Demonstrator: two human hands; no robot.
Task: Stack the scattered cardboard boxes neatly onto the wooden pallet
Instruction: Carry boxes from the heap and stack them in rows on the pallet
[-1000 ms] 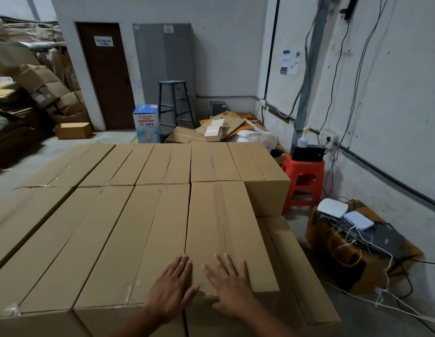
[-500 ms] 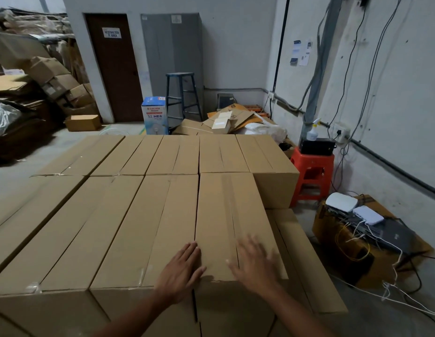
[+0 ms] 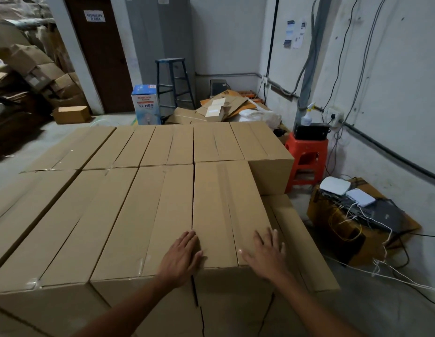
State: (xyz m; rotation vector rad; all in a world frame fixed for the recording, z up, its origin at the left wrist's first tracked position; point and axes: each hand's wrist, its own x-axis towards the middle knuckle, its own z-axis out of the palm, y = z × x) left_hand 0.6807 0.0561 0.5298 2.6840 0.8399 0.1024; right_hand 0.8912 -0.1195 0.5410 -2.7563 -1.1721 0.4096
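Long brown cardboard boxes fill the view in two tight rows, a near row and a far row [image 3: 172,144]. The rightmost near box [image 3: 226,203] lies under both of my hands. My left hand [image 3: 181,257] rests flat with straight fingers on its near left corner, over the seam with the neighbouring box [image 3: 148,215]. My right hand [image 3: 266,251] lies flat, fingers spread, on its near right edge. A lower box [image 3: 301,242] sits beside it on the right. The pallet is hidden beneath the boxes.
A red plastic stool [image 3: 306,156] with a black device stands at the right. A carton with routers and cables [image 3: 357,210] lies on the floor near the wall. Flattened cardboard [image 3: 226,108], a blue step stool [image 3: 174,86] and a blue-white box [image 3: 146,105] sit behind.
My right hand slid from the middle of the box's near end to its right edge. My left hand shifted slightly towards the seam. The camera has tilted down and moved nearer.
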